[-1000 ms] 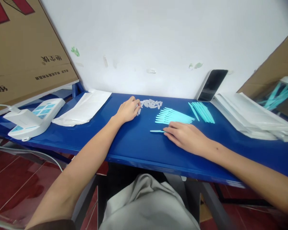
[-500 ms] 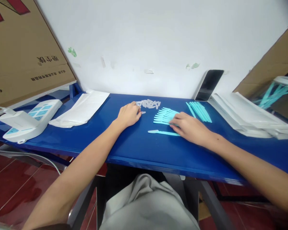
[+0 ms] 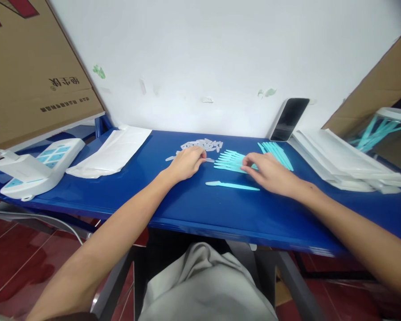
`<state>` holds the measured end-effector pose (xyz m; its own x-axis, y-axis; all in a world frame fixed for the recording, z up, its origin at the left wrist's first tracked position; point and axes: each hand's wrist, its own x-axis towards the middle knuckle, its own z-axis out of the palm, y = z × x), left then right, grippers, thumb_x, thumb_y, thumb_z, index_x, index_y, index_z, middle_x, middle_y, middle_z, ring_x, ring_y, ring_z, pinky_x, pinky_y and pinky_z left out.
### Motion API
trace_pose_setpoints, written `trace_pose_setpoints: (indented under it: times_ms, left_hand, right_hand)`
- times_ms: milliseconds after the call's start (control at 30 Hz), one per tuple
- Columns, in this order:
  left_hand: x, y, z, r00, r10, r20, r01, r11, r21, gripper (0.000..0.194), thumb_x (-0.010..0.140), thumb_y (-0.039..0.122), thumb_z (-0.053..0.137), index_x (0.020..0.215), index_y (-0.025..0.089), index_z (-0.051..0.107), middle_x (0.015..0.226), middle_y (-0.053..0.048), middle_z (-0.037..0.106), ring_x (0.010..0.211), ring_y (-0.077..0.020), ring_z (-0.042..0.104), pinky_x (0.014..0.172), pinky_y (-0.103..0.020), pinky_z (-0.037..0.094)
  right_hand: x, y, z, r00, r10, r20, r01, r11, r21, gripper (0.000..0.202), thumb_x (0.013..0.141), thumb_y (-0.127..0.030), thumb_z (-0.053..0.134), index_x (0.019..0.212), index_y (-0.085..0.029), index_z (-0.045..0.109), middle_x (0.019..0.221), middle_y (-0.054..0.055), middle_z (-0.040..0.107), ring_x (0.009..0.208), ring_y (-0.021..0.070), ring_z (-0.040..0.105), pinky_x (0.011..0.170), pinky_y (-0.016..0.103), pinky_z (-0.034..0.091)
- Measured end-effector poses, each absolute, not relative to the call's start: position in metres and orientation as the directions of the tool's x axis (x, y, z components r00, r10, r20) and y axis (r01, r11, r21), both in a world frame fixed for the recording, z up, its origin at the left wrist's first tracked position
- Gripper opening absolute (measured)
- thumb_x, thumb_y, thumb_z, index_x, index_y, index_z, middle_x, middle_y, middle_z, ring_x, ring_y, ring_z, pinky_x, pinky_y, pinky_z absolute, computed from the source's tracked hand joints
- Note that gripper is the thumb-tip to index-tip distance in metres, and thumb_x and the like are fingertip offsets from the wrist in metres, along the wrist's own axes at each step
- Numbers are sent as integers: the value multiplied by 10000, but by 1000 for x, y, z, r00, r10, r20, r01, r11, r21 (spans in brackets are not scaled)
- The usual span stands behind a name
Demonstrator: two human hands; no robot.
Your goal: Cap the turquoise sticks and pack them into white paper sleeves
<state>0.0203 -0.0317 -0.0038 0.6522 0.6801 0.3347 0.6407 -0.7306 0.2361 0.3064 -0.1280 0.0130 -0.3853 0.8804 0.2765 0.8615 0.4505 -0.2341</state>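
My left hand (image 3: 189, 162) is closed in a pinch on a small translucent plastic cap (image 3: 210, 160) that sticks out to the right of its fingertips. Just behind it lies a heap of similar translucent caps (image 3: 216, 145). Thumb and forefinger of my right hand (image 3: 267, 170) close around the handle end of a teal eyebrow razor (image 3: 232, 168) in a fanned row, the fingers partly hiding the ends. In front, apart from both hands, one teal razor with a pale covered tip (image 3: 234, 185) lies on the table. More teal razors (image 3: 278, 154) are bunched behind my right hand.
On the blue table (image 3: 194, 205), a power strip (image 3: 58, 162) with a charger and a white packet (image 3: 112, 154) lie left. A phone (image 3: 290, 119) leans against the wall. White packets (image 3: 350, 165) are stacked right, near a clear tub (image 3: 384, 129) with teal sticks.
My left hand has moved slightly right, and several caps now show to its left. My right hand has lifted back from the front razor, uncovering its handle end.
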Motion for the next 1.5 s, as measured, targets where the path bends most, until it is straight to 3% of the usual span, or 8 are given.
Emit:
trace_pose_setpoints:
  times_ms: [100,333,533,700,900,1167,1333,1500]
  left_hand:
    - [22,-34,0,607,679,414,611,-731,303,171,1030,253,517,1053,181,670,1031,-89,740,968,-267,681,850,-372,517]
    - [25,-39,-1,641,585,498,537,-804,254,385,1072,180,374,1360,150,626,1184,-148,670,1096,-253,639,982,-387,508]
    - [27,-39,-1,668,549,502,471,-835,285,230,1053,269,515,1109,171,716,1102,-111,710,1052,-235,661,969,-360,502]
    - [28,-44,0,668,607,430,425,-786,450,262,1059,343,509,1130,184,705,779,-24,729,710,-182,659,767,-313,506]
    - [36,-45,-3,548,671,500,332,-723,606,228,946,339,664,1023,172,798,1008,-79,814,863,-203,735,815,-315,571]
    - [41,-40,-8,575,764,293,107,-425,899,348,866,375,792,1108,126,769,900,-102,810,876,-233,787,875,-378,636]
    - [43,-37,-7,573,800,177,99,-282,954,309,819,386,853,920,124,724,776,-87,781,732,-178,754,732,-299,618]
    - [39,-39,-5,676,717,167,115,-327,938,386,888,506,775,854,135,673,798,-88,769,722,-164,743,667,-260,568]
  right_hand:
    - [308,-129,14,-316,898,307,879,399,-263,231,1071,-403,388,1024,-229,532,785,42,667,645,221,589,662,345,392]
    - [307,-131,10,-356,857,372,867,452,-211,312,1098,-375,314,1197,-192,547,1068,140,713,874,269,662,746,372,458]
    - [299,-132,10,-372,879,298,883,434,-178,455,1108,-478,311,1107,-200,671,1033,127,739,887,280,679,740,367,446]
    - [297,-132,11,-383,877,291,883,440,-163,516,1118,-458,277,1068,-190,715,973,120,726,860,265,656,739,364,436]
    - [295,-133,8,-361,875,324,895,422,-144,498,1115,-439,301,1144,-197,735,1002,117,711,882,264,652,720,360,424]
    - [296,-134,10,-316,866,387,930,363,-54,499,1105,-448,320,1295,-230,727,922,93,641,790,239,617,621,327,373]
    - [297,-136,13,-367,852,374,924,379,43,493,1107,-441,319,1270,-241,739,931,83,639,709,207,591,561,313,299]
    - [297,-136,14,-385,828,408,917,393,68,488,1108,-435,329,1270,-240,746,941,86,664,705,203,595,548,319,275]
